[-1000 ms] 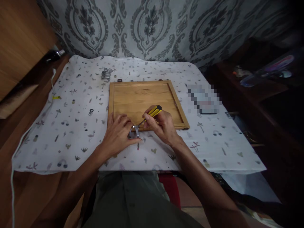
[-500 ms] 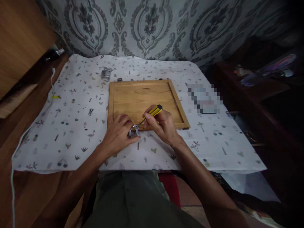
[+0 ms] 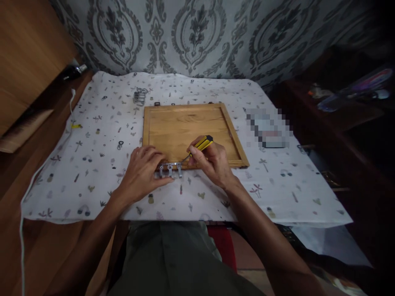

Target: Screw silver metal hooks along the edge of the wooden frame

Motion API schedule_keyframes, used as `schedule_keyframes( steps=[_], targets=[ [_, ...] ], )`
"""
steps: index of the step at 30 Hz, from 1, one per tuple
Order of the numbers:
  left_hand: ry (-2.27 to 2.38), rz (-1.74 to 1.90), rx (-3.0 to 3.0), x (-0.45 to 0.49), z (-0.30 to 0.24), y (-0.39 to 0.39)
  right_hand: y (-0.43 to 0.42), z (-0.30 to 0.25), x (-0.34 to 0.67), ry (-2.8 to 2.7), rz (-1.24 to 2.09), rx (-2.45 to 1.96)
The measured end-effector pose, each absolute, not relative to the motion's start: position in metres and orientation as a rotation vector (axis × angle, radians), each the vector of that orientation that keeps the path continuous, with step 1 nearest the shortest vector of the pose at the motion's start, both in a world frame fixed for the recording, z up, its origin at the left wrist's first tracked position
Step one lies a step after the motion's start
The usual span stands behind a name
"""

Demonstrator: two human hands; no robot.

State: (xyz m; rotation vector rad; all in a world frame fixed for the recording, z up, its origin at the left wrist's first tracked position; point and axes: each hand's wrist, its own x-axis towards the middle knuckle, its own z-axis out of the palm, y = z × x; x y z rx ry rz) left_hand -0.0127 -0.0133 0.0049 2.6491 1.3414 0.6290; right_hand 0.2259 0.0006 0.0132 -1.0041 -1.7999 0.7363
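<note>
A wooden framed panel [image 3: 188, 127] lies flat on the cloth-covered table in front of me. Along its near edge sits a metal hook rail [image 3: 170, 169] with several hooks pointing toward me. My left hand [image 3: 142, 170] grips the rail's left part, thumb below and fingers over the frame; its left end is hidden by the hand. In my right hand [image 3: 214, 162] is a yellow and black screwdriver [image 3: 204, 143], held slanting, its tip down at the rail's right end. Whether the tip sits in a screw is too small to tell.
More metal hooks [image 3: 140, 95] lie behind the panel to the left. A small dark ring-shaped piece [image 3: 120, 144] rests left of it. On the right is a pixelated flat object [image 3: 270, 128]. A white cable [image 3: 22, 234] runs down the table's left side.
My left hand has shifted left along the rail, uncovering more of its hooks. The screwdriver stays at the rail's right end, and the view has shifted slightly.
</note>
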Motion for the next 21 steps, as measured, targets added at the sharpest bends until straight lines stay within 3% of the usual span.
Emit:
schedule_keyframes(
  steps=[21],
  targets=[
    [1.345,0.624,2.612,-0.004,-0.009,-0.013,0.001,0.016,0.225,-1.783,0.753,-1.005]
  ],
)
